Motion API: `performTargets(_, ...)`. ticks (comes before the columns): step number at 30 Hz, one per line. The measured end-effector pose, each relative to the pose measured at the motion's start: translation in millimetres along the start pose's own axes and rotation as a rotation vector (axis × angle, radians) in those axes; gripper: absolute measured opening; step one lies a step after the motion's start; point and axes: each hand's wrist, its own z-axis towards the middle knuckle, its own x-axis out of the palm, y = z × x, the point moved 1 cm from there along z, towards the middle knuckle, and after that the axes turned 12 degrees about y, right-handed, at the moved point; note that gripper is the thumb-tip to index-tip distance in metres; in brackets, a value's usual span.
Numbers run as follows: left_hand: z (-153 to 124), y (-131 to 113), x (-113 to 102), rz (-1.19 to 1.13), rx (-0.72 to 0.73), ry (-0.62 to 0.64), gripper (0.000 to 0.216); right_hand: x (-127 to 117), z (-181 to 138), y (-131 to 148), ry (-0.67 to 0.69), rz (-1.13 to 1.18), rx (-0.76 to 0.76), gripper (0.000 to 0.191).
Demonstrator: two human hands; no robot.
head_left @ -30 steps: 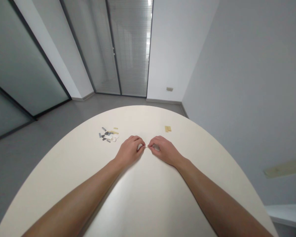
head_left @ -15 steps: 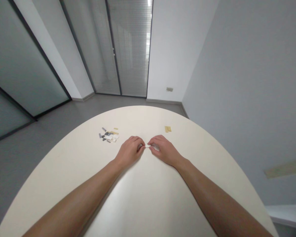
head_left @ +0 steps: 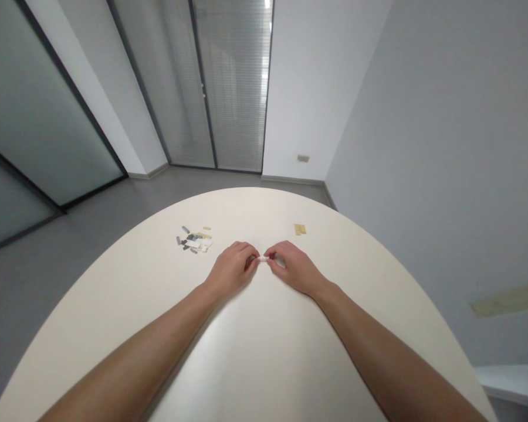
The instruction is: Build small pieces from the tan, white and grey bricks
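Both of my hands rest on a round cream table (head_left: 255,351) near its middle. My left hand (head_left: 231,268) and my right hand (head_left: 293,266) meet fingertip to fingertip, each pinched on a tiny white piece (head_left: 262,258) held between them. The fingers of both hands are curled closed. A small heap of grey, white and tan building pieces (head_left: 194,240) lies to the left of my left hand. A flat tan plate piece (head_left: 300,229) lies beyond my right hand.
The table's far edge curves round behind the pieces. Past it is grey floor (head_left: 114,199), glass partitions with dark frames at the left, and a white wall (head_left: 444,146) close on the right.
My hands have shifted very slightly upward and closer together; the small white piece shows a little more between the fingertips. Nothing else has moved.
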Motion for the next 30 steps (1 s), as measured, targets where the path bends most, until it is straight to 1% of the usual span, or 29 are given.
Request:
performTargets(6,-0.6,-0.4,-0.4,0.006,-0.010,-0.004,0.014,1.8,-0.2,-1.3,-0.010,0.000,-0.006,0.020)
performTargets(24,-1.9,-0.3,-1.1,-0.005,-0.027,-0.001,0.015,0.5,-0.4,0.7,-0.002,-0.007,0.010,0.019)
performTargets(30,-1.8,-0.9,-1.5,-0.026,-0.013,0.009,0.017,-0.6,-0.9,1.8,0.001,-0.006,0.018,0.014)
